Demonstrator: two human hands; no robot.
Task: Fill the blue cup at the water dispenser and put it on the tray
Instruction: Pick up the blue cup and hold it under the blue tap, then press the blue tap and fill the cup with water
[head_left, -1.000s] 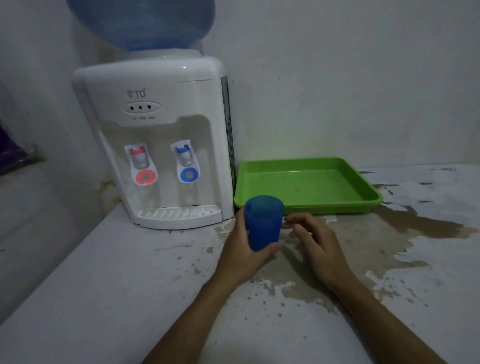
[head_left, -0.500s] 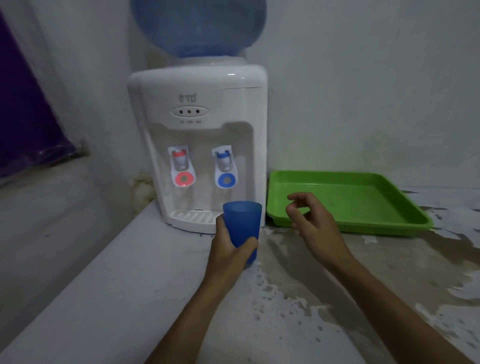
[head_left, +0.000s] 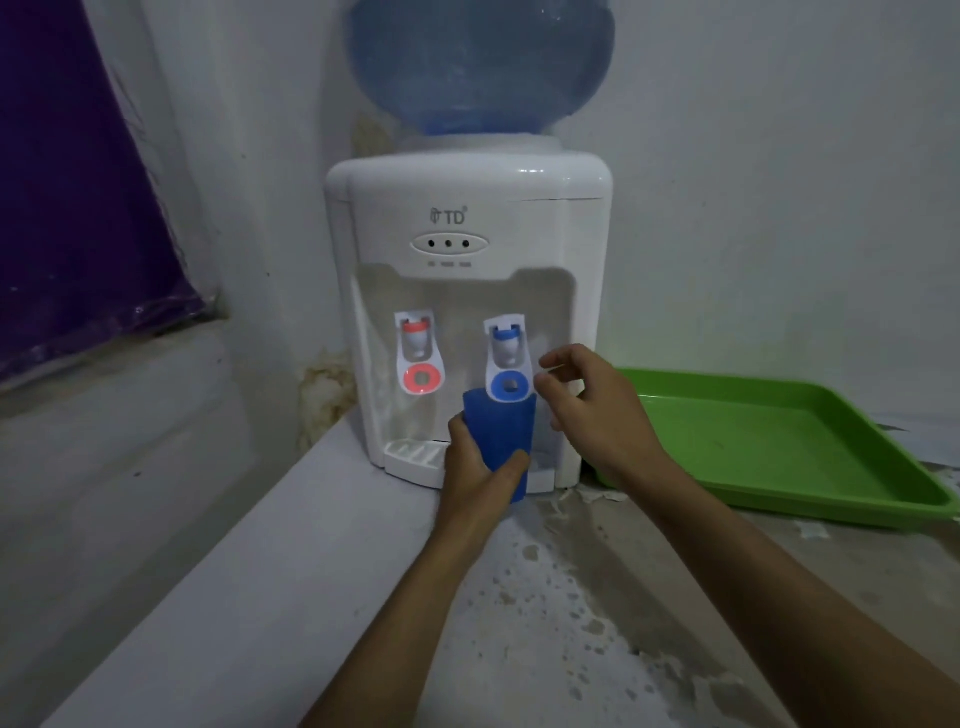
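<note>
My left hand (head_left: 475, 480) grips the blue cup (head_left: 501, 435) upright and holds it inside the recess of the white water dispenser (head_left: 467, 218), its rim just under the blue tap lever (head_left: 509, 366). The cup's inside is not visible. My right hand (head_left: 592, 415) hovers with fingers apart just right of the blue lever, not touching it. The red tap lever (head_left: 420, 361) is to the left. The green tray (head_left: 779, 452) lies empty on the counter right of the dispenser.
A blue water bottle (head_left: 480, 73) sits on top of the dispenser. The drip grate (head_left: 415, 453) lies under the taps. The stained counter (head_left: 571, 597) drops off at its left edge. A purple sheet (head_left: 78, 182) hangs at far left.
My left hand has carried the cup up and forward to the blue tap. My right hand has risen beside the lever. The view has moved closer to the dispenser.
</note>
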